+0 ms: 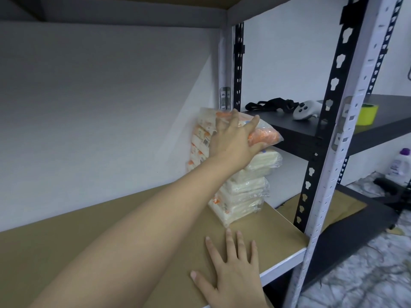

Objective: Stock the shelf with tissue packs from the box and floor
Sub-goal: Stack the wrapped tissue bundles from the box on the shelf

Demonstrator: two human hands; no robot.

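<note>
A: Where is the tissue pack right now?

B: The left hand [231, 138] has the tissue pack [262, 134] up at the back right corner of the shelf board [155, 218]. Its fingers are spread over the top of the pack and the thumb curls under the near edge, so the hand grips it. The pack sits tilted on top of the stack of tissue packs [244, 190].

A: And the stack itself?

B: It stands on the brown board close to the right rear post [224, 63], piled several packs high. A second pile [198, 143] stands just behind it against the white wall [100, 107].

A: What about the other hand?

B: The right hand [233, 267] lies flat on the board near the front edge, palm down, fingers straight and slightly apart, holding nothing. It is just in front of the stack, not touching it.

A: Anything else around?

B: On the neighbouring dark shelf [300, 130] to the right lie a white controller [305, 110], a black strap [269, 103] and a yellow tape roll [368, 114]. Lower down, at the far right, a white bottle with a purple cap [400, 163] stands.
</note>
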